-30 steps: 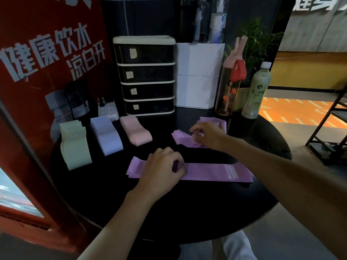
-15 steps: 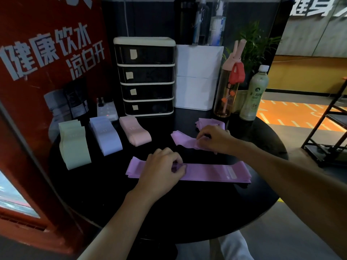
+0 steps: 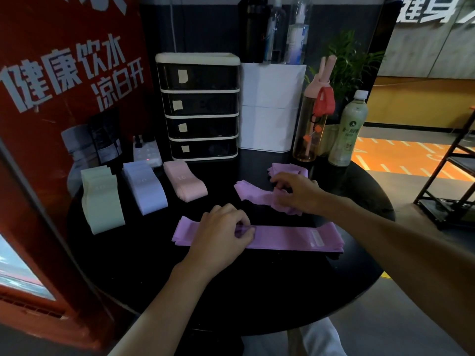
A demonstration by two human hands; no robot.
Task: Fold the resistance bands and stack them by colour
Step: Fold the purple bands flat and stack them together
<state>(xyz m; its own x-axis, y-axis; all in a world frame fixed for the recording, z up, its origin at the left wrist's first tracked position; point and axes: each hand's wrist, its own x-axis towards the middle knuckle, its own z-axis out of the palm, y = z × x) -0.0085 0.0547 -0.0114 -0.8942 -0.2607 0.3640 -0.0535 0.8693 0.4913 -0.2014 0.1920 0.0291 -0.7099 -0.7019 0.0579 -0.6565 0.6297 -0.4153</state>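
Note:
A long purple band (image 3: 288,238) lies flat across the middle of the round black table (image 3: 257,291). My left hand (image 3: 221,232) rests on its left part with fingers curled, pinching the band. A second purple band (image 3: 253,192) lies crumpled behind it, and my right hand (image 3: 295,192) grips its right end. More purple bands (image 3: 288,168) sit bunched just beyond that hand. At the left stand folded stacks: green (image 3: 101,199), lavender-blue (image 3: 146,187) and pink (image 3: 183,183).
A black drawer unit (image 3: 199,106) and a white box (image 3: 270,106) stand at the table's back. A pink-capped bottle (image 3: 312,119) and a green drink bottle (image 3: 347,129) are at the back right. A red sign (image 3: 51,98) borders the left. A power strip (image 3: 146,150) lies behind the stacks.
My right hand has drawn the crumpled purple band a little toward me and to the right. My left hand has stayed on the flat band.

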